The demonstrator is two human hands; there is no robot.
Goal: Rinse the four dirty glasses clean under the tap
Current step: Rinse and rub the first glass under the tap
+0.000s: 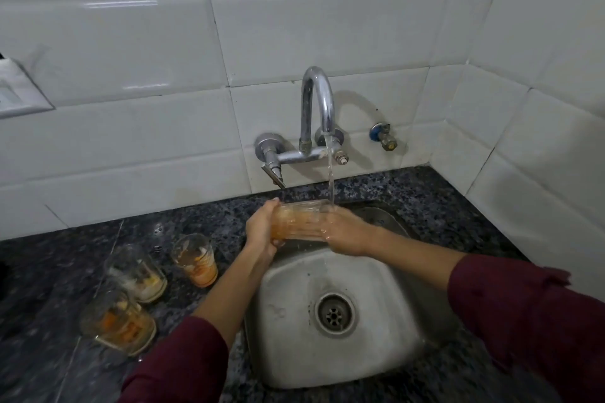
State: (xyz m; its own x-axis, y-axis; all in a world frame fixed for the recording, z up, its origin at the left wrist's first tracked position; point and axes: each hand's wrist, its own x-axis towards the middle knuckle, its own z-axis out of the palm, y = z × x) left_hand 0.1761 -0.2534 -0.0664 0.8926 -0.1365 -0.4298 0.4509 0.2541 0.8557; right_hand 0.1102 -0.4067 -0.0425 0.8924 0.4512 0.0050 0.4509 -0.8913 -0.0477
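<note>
Granite counter (59, 255) | three dirty glasses (195, 260) standing | fourth glass (299, 221) under tap (317, 108), both hands' fingers (262, 226) curled round it

Sink (386, 330) set in countertop (196, 226), tap (317, 101) on wall behind it. Held glass (299, 221) lies sideways over sink, between left hand (262, 229) and right hand (347, 232). Three glasses (194, 260) on counter left of sink, apparently upright.

Dim, flat indoor light, soft glare streaks on the wall tiles (137, 42), wide-angle bending and blur towards the edges.
</note>
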